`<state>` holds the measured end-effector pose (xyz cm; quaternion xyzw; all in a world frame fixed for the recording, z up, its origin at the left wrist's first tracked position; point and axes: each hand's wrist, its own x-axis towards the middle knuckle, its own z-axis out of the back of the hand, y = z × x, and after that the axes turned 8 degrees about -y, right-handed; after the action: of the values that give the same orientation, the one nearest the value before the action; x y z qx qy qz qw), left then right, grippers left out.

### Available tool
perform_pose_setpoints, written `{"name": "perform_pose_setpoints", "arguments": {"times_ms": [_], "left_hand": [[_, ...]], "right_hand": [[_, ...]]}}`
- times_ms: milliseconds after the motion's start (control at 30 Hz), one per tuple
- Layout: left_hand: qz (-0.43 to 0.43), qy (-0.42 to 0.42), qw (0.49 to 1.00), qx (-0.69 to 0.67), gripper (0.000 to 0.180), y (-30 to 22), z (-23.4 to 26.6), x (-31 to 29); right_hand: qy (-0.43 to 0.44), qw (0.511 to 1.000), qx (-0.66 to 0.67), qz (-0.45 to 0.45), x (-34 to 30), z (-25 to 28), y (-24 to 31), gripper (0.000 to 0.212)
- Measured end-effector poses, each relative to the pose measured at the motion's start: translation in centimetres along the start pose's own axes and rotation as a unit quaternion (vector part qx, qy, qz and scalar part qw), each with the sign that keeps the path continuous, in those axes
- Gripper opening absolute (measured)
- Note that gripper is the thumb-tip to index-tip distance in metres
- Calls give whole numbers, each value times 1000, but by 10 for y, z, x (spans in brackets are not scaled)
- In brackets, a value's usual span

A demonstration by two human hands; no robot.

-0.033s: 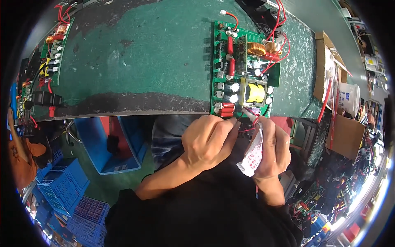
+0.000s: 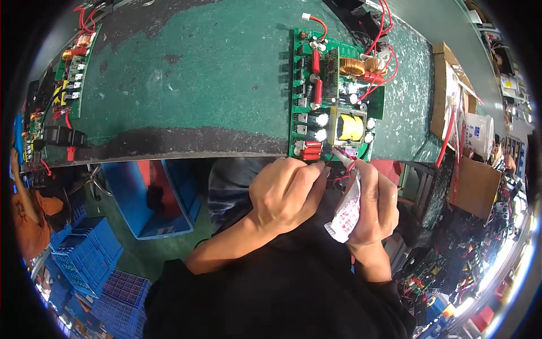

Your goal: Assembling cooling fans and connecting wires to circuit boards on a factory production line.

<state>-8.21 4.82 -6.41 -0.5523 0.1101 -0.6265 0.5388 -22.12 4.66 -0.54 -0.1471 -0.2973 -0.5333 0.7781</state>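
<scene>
A green circuit board [image 2: 333, 101] lies at the near edge of the bench, with a yellow-wrapped transformer [image 2: 350, 127], red capacitors [image 2: 317, 93] and copper coils [image 2: 352, 66] on it. My right hand [image 2: 372, 206] is closed around a crumpled white squeeze tube [image 2: 345, 217] with red print, its narrow nozzle pointing at the board's near edge below the transformer. Just left of the nozzle, my left hand [image 2: 285, 192] is closed in a pinch at that edge. A thin dark piece shows by its fingertips, but what they hold is mostly hidden. Red wire shows beside the nozzle.
The green bench [image 2: 197, 79] has a worn dark near edge. More boards [image 2: 70, 73] stand at its far left. A cardboard box [image 2: 446, 101] and a white tub [image 2: 479, 134] are on the right. Below are a blue bin [image 2: 164, 226], blue crates [image 2: 87, 254] and a person in orange [image 2: 36, 217].
</scene>
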Motion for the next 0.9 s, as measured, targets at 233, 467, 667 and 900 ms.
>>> {"name": "perform_pose_setpoints", "arguments": {"times_ms": [233,467,667,900], "left_hand": [[-5,5,1000,2,23,1,1,2],[-7,-4,1000,4,23,1,0,-1],[-24,5,999,32,25,4,-1,-3],[6,-28,999,30,30,0,5,0]], "right_hand": [[7,1000,-17,6,1,1,3,32],[-10,1000,-1,-9,0,1,4,30],[-26,995,67,-75,5,3,1,24],[-214,875,208,-382,37,19,-56,22]]}}
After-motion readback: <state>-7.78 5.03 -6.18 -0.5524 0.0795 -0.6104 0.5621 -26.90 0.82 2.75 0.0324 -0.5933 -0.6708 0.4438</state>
